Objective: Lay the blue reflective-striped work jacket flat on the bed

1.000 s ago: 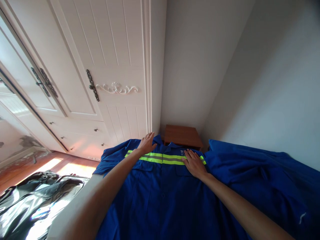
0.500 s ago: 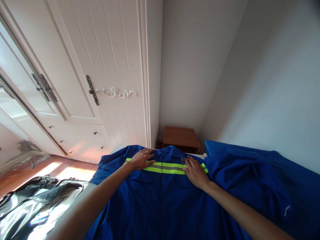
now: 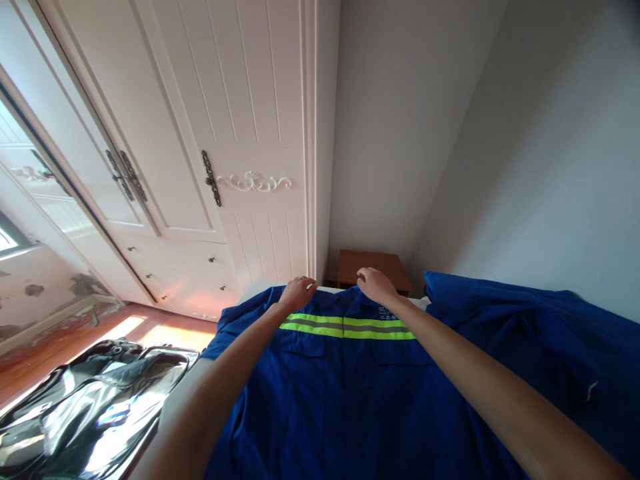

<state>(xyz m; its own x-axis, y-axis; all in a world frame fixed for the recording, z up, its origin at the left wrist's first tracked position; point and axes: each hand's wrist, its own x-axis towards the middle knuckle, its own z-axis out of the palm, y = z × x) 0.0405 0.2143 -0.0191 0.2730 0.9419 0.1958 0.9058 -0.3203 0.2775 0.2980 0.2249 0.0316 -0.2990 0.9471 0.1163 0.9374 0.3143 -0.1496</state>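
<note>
A dark blue work jacket (image 3: 320,393) lies spread front up, with a yellow-green and grey reflective band (image 3: 367,328) across its chest. Small white lettering shows on the right side of the chest as I see it. My left hand (image 3: 299,293) is over the shoulder beside the collar, fingers loosely bent and holding nothing that I can see. Just above the collar (image 3: 350,301), my right hand (image 3: 377,285) is raised, its fingers curved with the thumb apart. Whether the fingertips touch the cloth is hard to see.
More blue cloth (image 3: 520,347) is heaped to the right against the wall. A brown wooden nightstand (image 3: 373,261) stands beyond the collar. White wardrobe doors (image 3: 260,233) rise at the left. An open suitcase (image 3: 95,400) lies on the floor at lower left.
Both hands have left the reflective band, where they lay flat, and moved up to the collar and shoulder. Their fingers are now more bent. The view has shifted slightly left.
</note>
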